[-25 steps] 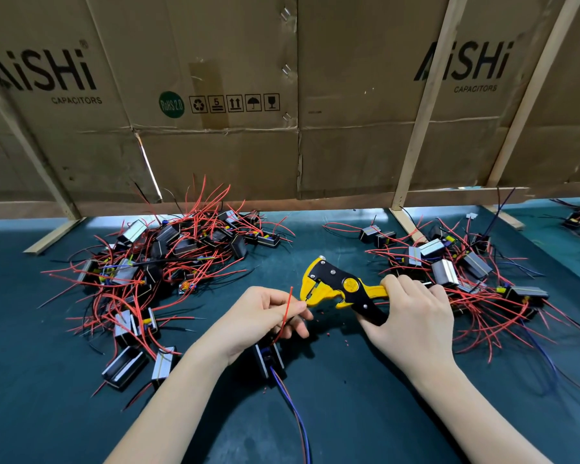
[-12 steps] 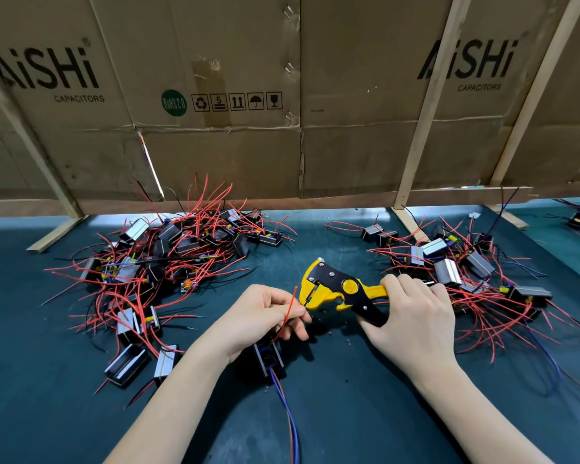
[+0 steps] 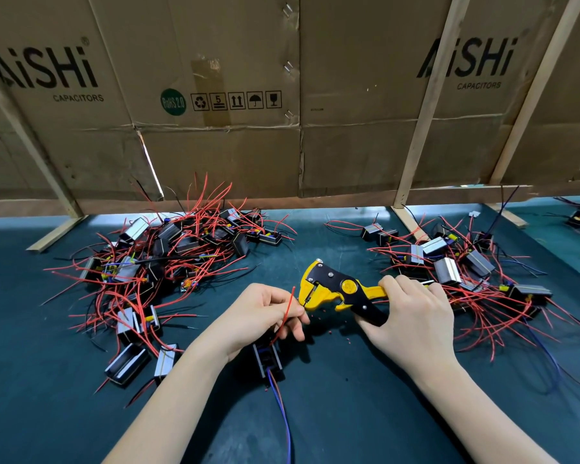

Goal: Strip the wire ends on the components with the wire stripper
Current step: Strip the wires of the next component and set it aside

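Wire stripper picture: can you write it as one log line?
left hand: pinches red wire | right hand: grips wire stripper | stripper head beside wire | component under left hand

An electronics assembly workshop: heaps of wired components (image 3: 168, 262) cover the dark surface (image 3: 349, 413), capacitor cartons (image 3: 215, 95) screening the far side.
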A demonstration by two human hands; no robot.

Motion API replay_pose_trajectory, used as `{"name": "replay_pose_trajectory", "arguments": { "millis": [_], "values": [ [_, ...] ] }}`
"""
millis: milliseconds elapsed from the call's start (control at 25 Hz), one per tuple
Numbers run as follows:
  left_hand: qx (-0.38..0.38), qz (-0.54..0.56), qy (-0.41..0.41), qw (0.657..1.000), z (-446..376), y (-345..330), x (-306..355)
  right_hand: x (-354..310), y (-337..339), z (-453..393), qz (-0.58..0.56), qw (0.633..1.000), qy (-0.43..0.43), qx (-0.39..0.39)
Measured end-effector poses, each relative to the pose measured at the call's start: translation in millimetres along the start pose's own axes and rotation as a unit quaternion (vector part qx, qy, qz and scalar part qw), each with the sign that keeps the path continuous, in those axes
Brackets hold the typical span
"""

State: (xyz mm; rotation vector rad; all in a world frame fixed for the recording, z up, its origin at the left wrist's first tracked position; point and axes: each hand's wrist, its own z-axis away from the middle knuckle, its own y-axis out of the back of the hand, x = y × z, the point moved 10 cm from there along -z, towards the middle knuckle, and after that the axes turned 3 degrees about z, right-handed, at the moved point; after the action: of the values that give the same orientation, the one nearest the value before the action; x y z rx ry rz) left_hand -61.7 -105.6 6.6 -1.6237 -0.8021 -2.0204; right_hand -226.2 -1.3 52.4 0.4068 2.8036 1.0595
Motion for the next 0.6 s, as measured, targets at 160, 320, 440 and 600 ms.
{"name": "replay_pose_trajectory", "arguments": {
  "millis": [160,320,440,600],
  "values": [
    [-0.009,-0.007,0.001,1.000,1.0,0.0,-0.8,-3.6,2.3,-0.7,-0.006,1.000,0.008,-0.002],
    [-0.013,-0.018,0.011,1.000,0.7,1.2,-4.2,-4.7,0.7,-1.1,0.005,1.000,-0.004,-0.022],
    [-0.020,0.000,0.007,1.000,1.2,-0.4,-3.2,1.1,-0.9,1.4,0.007,0.999,-0.027,-0.039],
    [-0.022,-0.008,-0.003,1.000,-0.4,0.6,0.3,1.6,-5.1,1.2,0.006,0.997,-0.038,-0.064]
  ]
}}
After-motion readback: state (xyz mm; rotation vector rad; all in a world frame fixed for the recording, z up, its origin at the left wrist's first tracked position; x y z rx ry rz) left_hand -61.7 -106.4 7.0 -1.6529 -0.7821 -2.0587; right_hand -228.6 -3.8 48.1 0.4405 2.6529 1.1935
